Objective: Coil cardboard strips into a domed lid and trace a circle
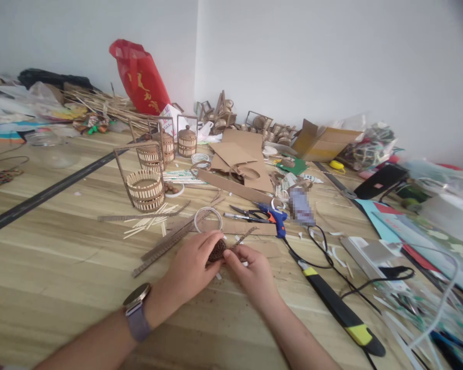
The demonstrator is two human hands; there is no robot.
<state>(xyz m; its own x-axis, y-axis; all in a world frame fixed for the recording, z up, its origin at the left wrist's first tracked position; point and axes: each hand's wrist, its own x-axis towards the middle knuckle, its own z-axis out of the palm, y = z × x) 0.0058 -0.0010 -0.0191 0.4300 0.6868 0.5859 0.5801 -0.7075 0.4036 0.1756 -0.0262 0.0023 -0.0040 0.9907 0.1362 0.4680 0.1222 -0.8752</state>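
My left hand is curled around a small rolled coil of corrugated cardboard, holding it just above the wooden table. A watch sits on that wrist. My right hand pinches the free end of the cardboard strip where it meets the coil. A white tape ring lies just beyond the hands, and a long cardboard strip lies to their left.
A blue glue gun, scissors and a black-and-yellow tool lie to the right with cables. Small cardboard baskets and loose sticks sit behind, with cardboard sheets, a red bag and clutter further back.
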